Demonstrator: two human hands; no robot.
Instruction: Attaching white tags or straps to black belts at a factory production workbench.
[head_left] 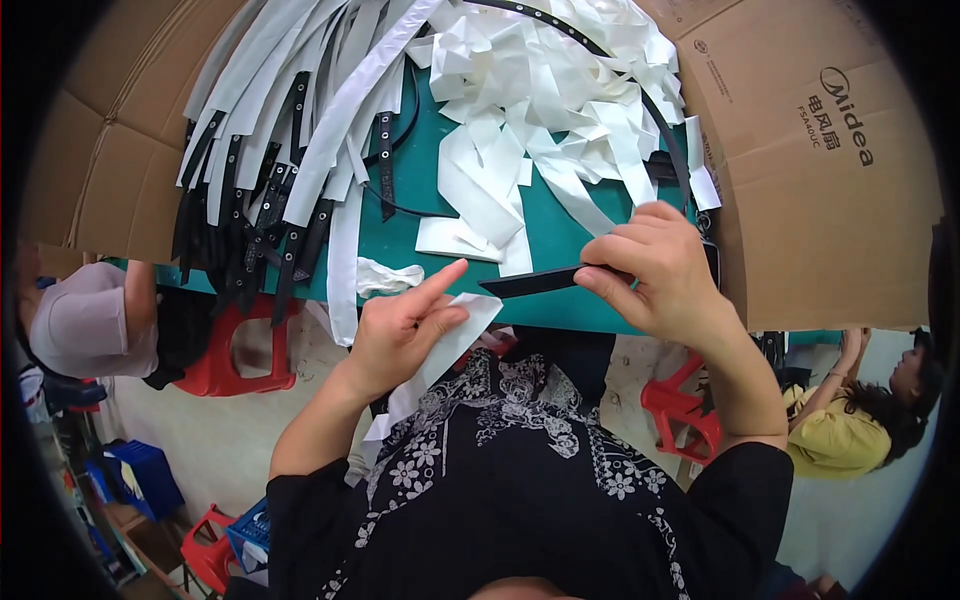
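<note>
My right hand (660, 270) pinches a black belt (530, 283) between thumb and fingers, its flat end pointing left over the table's near edge. A white strip (460, 345) is held under the thumb of my left hand (395, 335), whose index finger stretches toward the belt end. The strip hangs down in front of my shirt. Strip and belt end are close but look apart. Behind my right hand, a black eyeleted band (590, 45) arcs over the table; whether it is the same belt, I cannot tell.
A green table (420, 90) bears a heap of loose white strips (560, 90). At its left lie many eyeleted black belts wrapped in white (280, 130). Cardboard boxes (800, 200) stand at both sides. Red stools (240, 345) and other people (845, 420) flank me.
</note>
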